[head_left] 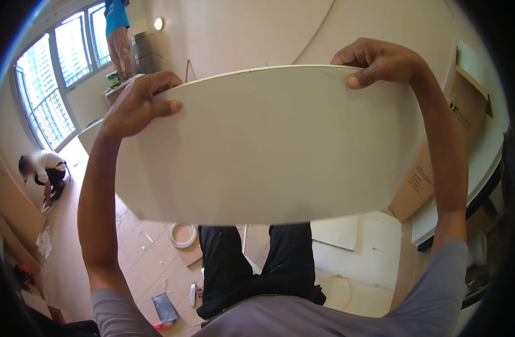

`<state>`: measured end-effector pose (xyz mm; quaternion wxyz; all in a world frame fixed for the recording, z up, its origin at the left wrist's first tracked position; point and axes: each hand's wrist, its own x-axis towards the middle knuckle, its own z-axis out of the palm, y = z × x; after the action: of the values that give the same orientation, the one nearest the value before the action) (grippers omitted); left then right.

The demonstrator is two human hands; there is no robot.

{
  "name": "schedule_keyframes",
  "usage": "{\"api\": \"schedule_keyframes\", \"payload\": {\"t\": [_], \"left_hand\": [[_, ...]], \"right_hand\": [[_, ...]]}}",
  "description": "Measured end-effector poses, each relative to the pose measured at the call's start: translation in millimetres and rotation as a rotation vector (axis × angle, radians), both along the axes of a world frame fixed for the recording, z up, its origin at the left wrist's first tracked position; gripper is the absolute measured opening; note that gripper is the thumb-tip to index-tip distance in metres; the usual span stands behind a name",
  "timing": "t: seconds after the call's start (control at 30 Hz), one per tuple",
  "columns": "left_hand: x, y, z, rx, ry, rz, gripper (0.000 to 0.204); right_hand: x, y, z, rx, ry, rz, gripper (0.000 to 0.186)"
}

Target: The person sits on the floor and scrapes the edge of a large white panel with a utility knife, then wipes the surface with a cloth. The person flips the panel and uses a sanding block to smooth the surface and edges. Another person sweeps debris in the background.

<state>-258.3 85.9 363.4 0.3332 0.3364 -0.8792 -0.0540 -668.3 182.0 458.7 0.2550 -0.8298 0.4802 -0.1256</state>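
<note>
In the head view, a broad, smooth, off-white rectangular panel [274, 146] is held up in front of the person, its flat face toward the camera and its upper edge bowed by the lens. The left hand [139, 104] has a narrow grip on the panel near its upper left corner, the thumb pressed on the near face and the fingers over the edge. The right hand [389, 63] grips the same edge toward the other end, also with the thumb in front. Whether the panel's lower edge touches the black-trousered legs [224, 261] cannot be told.

On the tan tiled floor [137, 250] below lie a coil of white tubing [181, 245] and a dark grey flat rectangular piece [164, 308]. A brown cardboard box [413, 182] leans at the right. At the far left, a person in a white top [48, 163] crouches; another in a blue top [117, 19] stands near the windows [72, 48].
</note>
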Motion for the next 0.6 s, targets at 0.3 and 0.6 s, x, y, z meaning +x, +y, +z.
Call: {"api": "schedule_keyframes", "payload": {"t": [0.3, 0.6], "left_hand": [[-30.7, -24.0, -94.8, 0.605, -0.273, -0.151, 0.029], [-0.8, -84.6, -238.4, 0.852, -0.247, -0.158, 0.037]], "right_hand": [[-53.9, -51.7, -185.8, 0.644, -0.259, -0.034, 0.042], [-30.7, -103.9, -315.0, 0.523, -0.160, -0.029, 0.046]]}}
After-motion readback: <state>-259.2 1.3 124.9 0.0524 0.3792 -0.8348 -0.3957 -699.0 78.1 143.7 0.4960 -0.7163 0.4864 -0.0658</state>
